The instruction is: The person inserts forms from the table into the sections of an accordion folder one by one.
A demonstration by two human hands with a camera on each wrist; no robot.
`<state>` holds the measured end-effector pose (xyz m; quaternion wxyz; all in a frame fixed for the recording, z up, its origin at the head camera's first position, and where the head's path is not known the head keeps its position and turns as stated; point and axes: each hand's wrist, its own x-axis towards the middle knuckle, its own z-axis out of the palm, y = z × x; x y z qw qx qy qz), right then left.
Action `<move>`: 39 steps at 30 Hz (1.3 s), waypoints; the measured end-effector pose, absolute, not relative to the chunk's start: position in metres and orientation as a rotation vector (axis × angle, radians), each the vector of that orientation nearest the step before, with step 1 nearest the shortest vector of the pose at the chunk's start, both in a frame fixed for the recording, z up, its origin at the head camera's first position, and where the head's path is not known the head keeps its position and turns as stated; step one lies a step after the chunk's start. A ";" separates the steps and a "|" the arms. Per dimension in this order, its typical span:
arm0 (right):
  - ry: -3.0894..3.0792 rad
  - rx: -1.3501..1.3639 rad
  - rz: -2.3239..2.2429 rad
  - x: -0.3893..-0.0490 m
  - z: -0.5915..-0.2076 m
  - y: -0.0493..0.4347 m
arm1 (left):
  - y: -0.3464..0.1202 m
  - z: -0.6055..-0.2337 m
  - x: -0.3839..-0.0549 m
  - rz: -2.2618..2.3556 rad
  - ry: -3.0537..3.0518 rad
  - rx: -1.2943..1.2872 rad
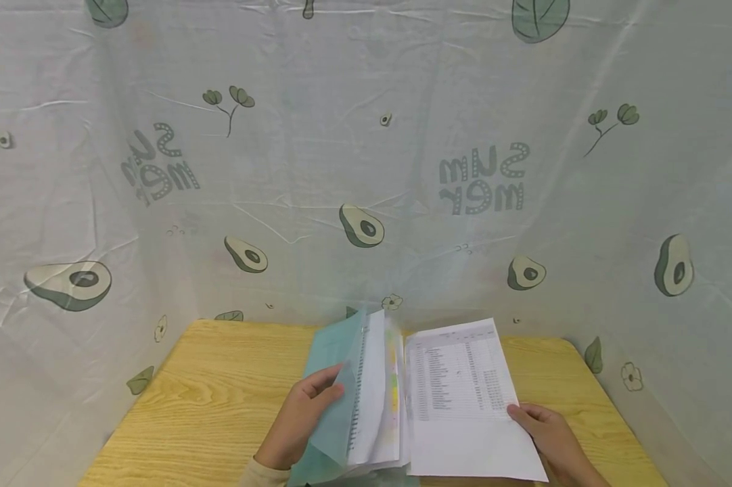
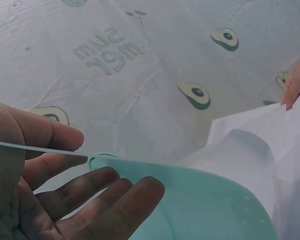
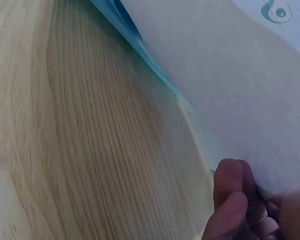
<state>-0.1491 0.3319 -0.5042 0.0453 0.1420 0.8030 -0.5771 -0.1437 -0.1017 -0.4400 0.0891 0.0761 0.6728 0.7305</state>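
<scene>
A translucent teal folder [image 1: 332, 348] stands partly open on the table, with white papers [image 1: 375, 385] inside. Its cover [image 2: 205, 200] passes between the thumb and fingers of my left hand [image 1: 302, 412], which holds it at the left edge. Along the cover's inner side runs a row of dark spiral-like marks. Coloured tabs [image 1: 394, 392] show between the pages. To the right, my right hand [image 1: 549, 433] pinches the right edge of a sheet of paper [image 1: 463, 439] printed with a table of small text. In the right wrist view the sheet's blank underside [image 3: 205, 65] hides most of the folder.
A wooden table [image 1: 208, 392] lies under the folder, its surface showing on both sides. A pale curtain [image 1: 317, 149] printed with avocados and leaves surrounds the back and both sides of the table.
</scene>
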 end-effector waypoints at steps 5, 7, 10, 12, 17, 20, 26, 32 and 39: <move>2.460 0.374 -1.766 -0.150 -0.506 0.322 | -0.101 -0.441 -0.143 2.169 2.026 0.223; 2.453 0.363 -1.773 -0.150 -0.505 0.319 | -0.101 -0.441 -0.143 2.173 2.027 0.219; 2.434 0.369 -1.789 -0.149 -0.504 0.316 | -0.101 -0.441 -0.143 2.184 2.018 0.209; 2.430 0.377 -1.791 -0.148 -0.503 0.316 | -0.101 -0.441 -0.144 2.193 2.007 0.203; 2.444 0.401 -1.749 -0.146 -0.502 0.320 | -0.101 -0.441 -0.144 2.205 1.997 0.195; 2.422 0.369 -1.742 -0.144 -0.502 0.323 | -0.101 -0.441 -0.144 2.205 2.003 0.191; 2.306 0.244 -1.815 -0.141 -0.502 0.332 | -0.099 -0.441 -0.144 2.198 2.021 0.192; 2.153 0.174 -1.936 -0.140 -0.504 0.342 | -0.098 -0.440 -0.142 2.189 2.021 0.210; 2.298 0.343 -1.956 -0.140 -0.507 0.341 | -0.097 -0.436 -0.142 2.186 1.957 0.245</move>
